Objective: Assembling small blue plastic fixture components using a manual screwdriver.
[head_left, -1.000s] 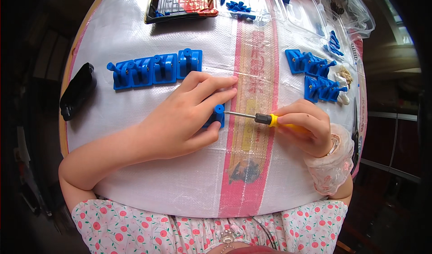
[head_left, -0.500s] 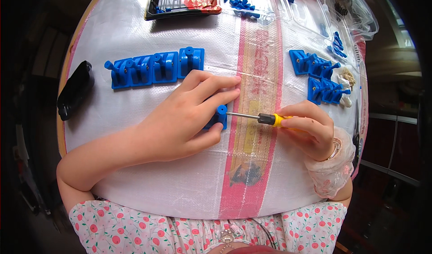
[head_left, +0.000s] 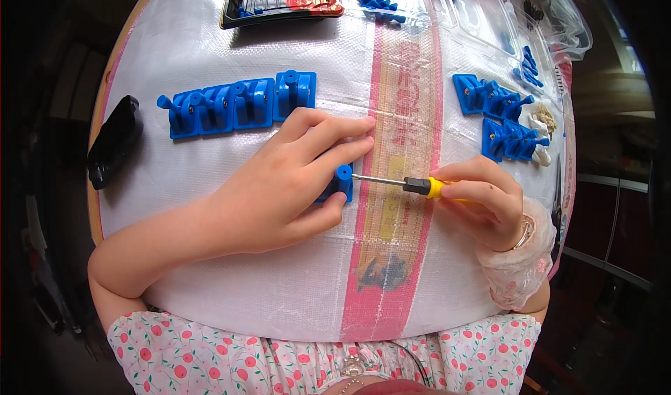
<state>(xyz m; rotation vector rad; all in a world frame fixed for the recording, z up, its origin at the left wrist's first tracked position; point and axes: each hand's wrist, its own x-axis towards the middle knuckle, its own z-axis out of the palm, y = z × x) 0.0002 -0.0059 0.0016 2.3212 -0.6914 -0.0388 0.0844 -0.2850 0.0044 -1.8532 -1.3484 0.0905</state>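
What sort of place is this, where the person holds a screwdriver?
It looks like an improvised tabletop workspace, perhaps in a home: a woven plastic sheet covers the table, with a row of blue parts and a yellow-handled screwdriver in the right hand.

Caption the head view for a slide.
Left hand holds a blue part; right hand points a screwdriver at it.

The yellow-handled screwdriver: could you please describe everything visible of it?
The yellow-handled screwdriver has a thin, straight, silvery metal-looking shaft and dark collar. The right hand grips its handle, mostly hiding it. It points left, its end at the blue plastic-looking piece held by the left hand; exact contact there is unclear.
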